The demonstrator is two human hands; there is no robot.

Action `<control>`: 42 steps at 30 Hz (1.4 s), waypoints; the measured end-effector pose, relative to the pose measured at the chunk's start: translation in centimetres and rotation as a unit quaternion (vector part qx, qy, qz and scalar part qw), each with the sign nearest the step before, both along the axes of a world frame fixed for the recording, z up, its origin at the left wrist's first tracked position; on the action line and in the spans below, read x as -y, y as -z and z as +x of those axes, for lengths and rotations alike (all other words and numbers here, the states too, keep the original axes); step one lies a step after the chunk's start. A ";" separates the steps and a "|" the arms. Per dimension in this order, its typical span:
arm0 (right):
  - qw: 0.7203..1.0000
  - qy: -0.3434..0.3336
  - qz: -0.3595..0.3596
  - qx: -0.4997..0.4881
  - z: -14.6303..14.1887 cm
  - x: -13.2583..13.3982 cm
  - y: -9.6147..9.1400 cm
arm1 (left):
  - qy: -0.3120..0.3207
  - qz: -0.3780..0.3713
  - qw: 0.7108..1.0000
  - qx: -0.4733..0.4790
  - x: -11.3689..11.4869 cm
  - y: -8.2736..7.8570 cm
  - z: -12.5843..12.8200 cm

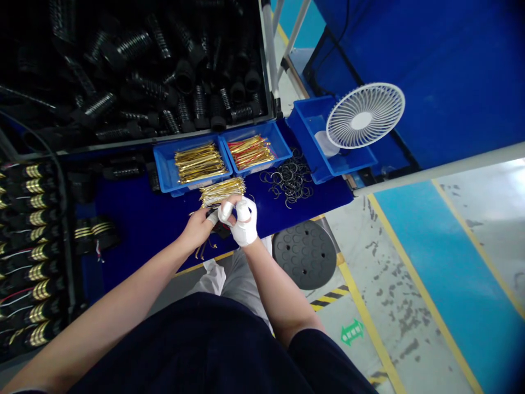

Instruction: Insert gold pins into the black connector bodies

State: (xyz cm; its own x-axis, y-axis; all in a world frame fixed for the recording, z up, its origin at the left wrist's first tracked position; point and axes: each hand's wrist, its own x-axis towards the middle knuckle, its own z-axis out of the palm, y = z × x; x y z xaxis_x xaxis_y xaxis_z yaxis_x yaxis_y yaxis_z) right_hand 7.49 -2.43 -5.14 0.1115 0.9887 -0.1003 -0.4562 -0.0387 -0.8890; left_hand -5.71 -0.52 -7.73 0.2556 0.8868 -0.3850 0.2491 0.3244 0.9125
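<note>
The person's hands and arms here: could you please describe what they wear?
The right hand is wrapped in white tape or a fingerless glove, I cannot tell which. The left hand has white wrapping on its fingers only. Both forearms are bare; a dark navy sleeve shows above the right elbow.

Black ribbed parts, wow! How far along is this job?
Some look done: the black parts at the left wear gold bands. In hand: the left hand and the white-taped right hand work at a dark piece. Left: the black ribbed parts in the big case show no gold, and gold strips lie in a blue bin.
</note>
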 end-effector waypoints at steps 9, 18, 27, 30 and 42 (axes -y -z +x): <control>0.884 -0.044 0.045 0.463 1.9 4.3 -1.3 | -0.076 -0.033 0.994 0.064 0.8 -0.8 -0.1; 0.952 0.039 -0.038 0.302 2.5 4.2 -2.5 | -0.104 0.027 0.975 0.197 0.8 -7.0 -0.1; 0.964 0.031 0.012 0.264 2.1 3.3 -6.6 | -0.046 0.109 0.971 0.207 2.5 -7.9 -0.9; 0.969 0.045 -0.021 0.241 1.5 3.8 -7.5 | -0.010 0.095 0.983 0.156 3.0 -8.3 -1.5; 0.986 0.004 -0.064 0.153 0.0 3.1 -5.8 | -0.006 0.053 0.983 0.175 4.2 -7.8 -2.9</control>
State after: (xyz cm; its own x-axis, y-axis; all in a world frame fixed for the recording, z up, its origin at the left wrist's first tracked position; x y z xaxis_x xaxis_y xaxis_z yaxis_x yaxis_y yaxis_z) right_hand 7.44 -5.52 0.61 0.1643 0.9691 -0.1837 -0.1682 -0.1560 -0.9733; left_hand -8.65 -4.69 0.09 0.3447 0.9213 -0.1797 -0.0906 0.2232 0.9706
